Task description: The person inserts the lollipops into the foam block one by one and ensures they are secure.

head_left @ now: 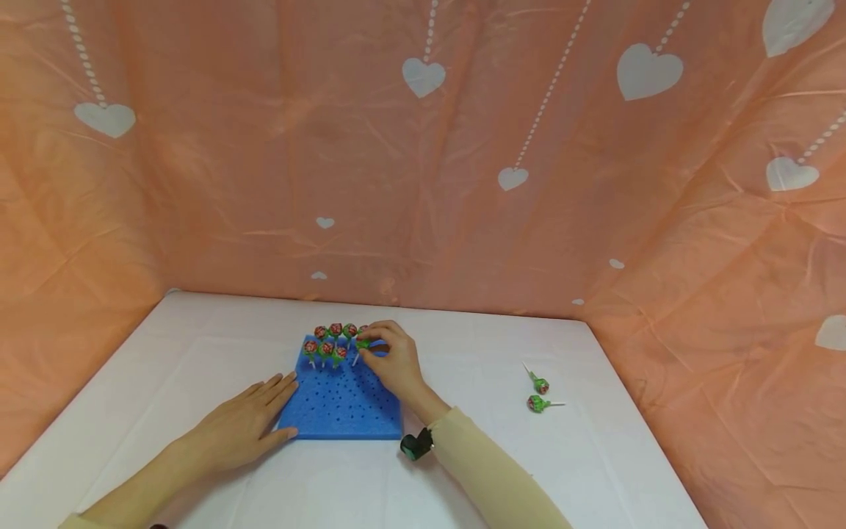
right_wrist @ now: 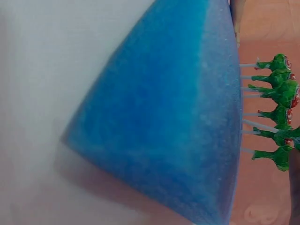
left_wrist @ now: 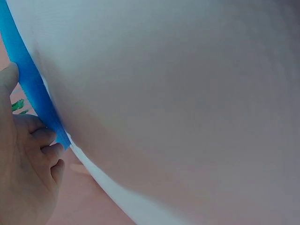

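Note:
A blue foam board (head_left: pixel 340 426) dotted with small holes lies on the white table. Wrapped lollipops stand in it by their white sticks: a back row of several (head_left: pixel 335 329) and three in front (head_left: pixel 327 349). My right hand (head_left: pixel 399 364) pinches another green-wrapped lollipop (head_left: pixel 362 344) at the right end of the front row, its stick pointing down at the board. Stretched along the board's left edge, my left hand (head_left: pixel 241 430) touches it with fingertips and thumb. In the right wrist view, several upright lollipops (right_wrist: pixel 281 93) rise from the board beside a fingertip (right_wrist: pixel 295 183).
Two loose lollipops, one farther back (head_left: pixel 541 385) and one nearer (head_left: pixel 537 403), lie on the right part of the white table (head_left: pixel 476 367). An orange curtain (head_left: pixel 370 184) with white hearts encloses the table's back and sides. A small black device (head_left: pixel 416 445) sits at my right wrist.

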{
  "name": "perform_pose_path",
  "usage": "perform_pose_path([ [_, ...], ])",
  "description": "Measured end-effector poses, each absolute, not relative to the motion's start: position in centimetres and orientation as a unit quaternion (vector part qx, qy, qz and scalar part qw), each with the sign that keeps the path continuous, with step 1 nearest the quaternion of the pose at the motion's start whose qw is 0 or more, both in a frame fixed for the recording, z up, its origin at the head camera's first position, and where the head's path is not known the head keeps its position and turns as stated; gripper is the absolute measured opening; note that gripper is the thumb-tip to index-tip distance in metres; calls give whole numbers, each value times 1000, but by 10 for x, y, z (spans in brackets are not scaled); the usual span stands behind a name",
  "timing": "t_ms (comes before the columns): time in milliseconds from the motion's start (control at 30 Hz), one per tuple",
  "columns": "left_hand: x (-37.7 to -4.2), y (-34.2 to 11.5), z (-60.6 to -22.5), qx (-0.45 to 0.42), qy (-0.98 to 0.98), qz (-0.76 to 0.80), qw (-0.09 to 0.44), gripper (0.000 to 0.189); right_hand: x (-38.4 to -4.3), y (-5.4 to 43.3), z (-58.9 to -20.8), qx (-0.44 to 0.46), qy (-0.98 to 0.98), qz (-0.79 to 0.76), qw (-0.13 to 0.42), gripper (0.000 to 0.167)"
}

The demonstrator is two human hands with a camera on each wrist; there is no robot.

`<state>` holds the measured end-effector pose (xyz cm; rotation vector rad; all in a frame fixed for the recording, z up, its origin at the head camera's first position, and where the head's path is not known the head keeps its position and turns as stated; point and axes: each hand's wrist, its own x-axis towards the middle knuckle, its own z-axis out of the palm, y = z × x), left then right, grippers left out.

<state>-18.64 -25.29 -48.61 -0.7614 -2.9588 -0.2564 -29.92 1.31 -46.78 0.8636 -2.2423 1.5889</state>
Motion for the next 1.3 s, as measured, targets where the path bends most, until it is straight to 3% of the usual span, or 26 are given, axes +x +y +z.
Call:
perform_pose_path([
  [833, -186, -252, -486, -250, -964, -81, 46, 77, -298, 12, -474, 302, -794, 513, 122, 18],
  [1300, -187, -253, -487, -249, -964, -79, 43, 78, -298, 11, -476, 299, -815, 490, 83, 18],
])
